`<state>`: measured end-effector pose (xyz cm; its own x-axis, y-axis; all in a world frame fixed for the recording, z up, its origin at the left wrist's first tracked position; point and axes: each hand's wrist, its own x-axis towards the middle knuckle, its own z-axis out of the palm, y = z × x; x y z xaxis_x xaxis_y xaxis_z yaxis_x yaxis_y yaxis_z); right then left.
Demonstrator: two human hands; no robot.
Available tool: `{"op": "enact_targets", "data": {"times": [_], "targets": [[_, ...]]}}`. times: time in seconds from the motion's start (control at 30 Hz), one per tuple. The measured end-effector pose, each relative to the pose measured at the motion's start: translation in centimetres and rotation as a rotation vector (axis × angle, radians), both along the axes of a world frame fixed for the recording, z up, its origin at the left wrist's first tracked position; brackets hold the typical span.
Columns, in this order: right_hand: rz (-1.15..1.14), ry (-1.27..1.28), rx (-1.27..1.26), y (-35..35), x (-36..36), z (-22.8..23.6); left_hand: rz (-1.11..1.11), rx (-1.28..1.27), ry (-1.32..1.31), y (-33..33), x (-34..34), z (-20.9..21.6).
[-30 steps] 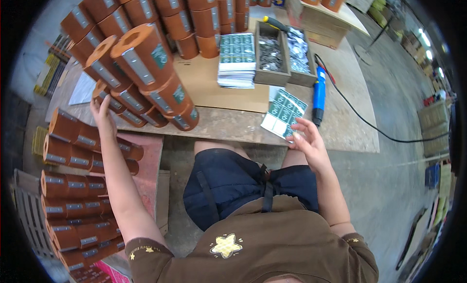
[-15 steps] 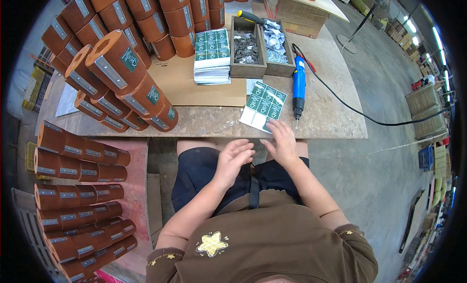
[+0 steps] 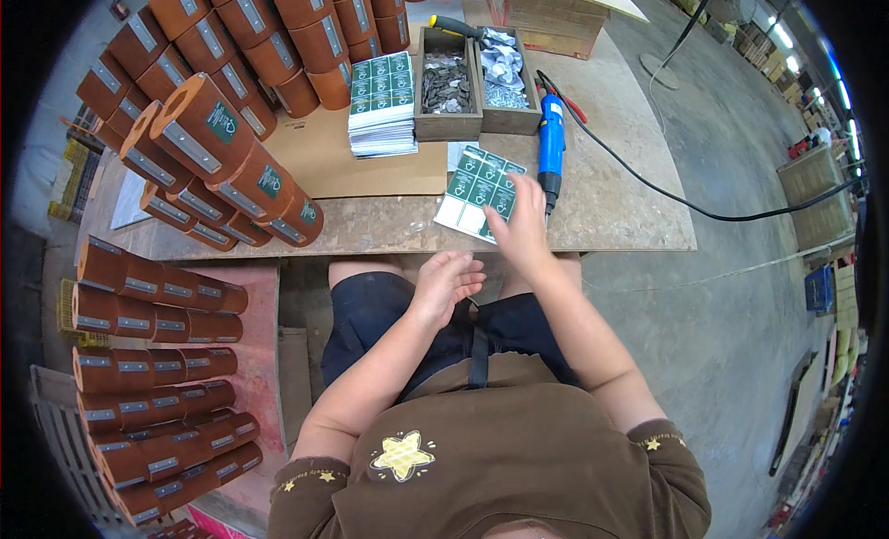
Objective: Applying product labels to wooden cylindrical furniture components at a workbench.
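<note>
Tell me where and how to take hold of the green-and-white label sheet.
Pinch the label sheet at its bare white near-left corner, probably with the left hand, coming from the near side. That corner lies close to the front edge of the table, and the right hand covers part of its right side. The sheet looks thin and flat, so easing it past the edge may help.

My left hand [image 3: 446,287] is now hovering over my lap [image 3: 370,317], no longer touching the stacked brown cylinders [image 3: 233,169]; my right hand [image 3: 525,224] is reaching farther up the label sheet [image 3: 472,181].
</note>
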<state>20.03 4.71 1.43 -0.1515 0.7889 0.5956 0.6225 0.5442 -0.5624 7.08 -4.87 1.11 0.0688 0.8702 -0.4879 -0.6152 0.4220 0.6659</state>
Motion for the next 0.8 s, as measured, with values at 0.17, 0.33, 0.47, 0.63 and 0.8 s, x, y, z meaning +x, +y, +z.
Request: {"op": "enact_targets", "data": {"times": [0.17, 0.33, 0.47, 0.63, 0.8], "targets": [[-0.173, -0.632, -0.395, 5.3, -1.0, 5.0, 0.060, 0.010, 0.041, -0.7, -0.2, 0.3], [0.186, -0.429, -0.506, 7.9, 1.7, 4.4, 0.057, 0.106, 0.257, -1.2, -0.2, 0.2], [0.549, -0.051, -0.619, 5.6, 1.0, 9.0, 0.225, 0.245, 0.519, -1.4, -0.4, 0.7], [0.653, -0.048, -0.535, 4.8, -0.9, 11.3, 0.120, 0.336, 0.170, -1.0, -2.0, 2.2], [0.309, 0.068, 0.116, 4.0, -2.1, 9.6, 0.135, 0.353, 0.096, -1.9, -2.5, 3.3]]}}
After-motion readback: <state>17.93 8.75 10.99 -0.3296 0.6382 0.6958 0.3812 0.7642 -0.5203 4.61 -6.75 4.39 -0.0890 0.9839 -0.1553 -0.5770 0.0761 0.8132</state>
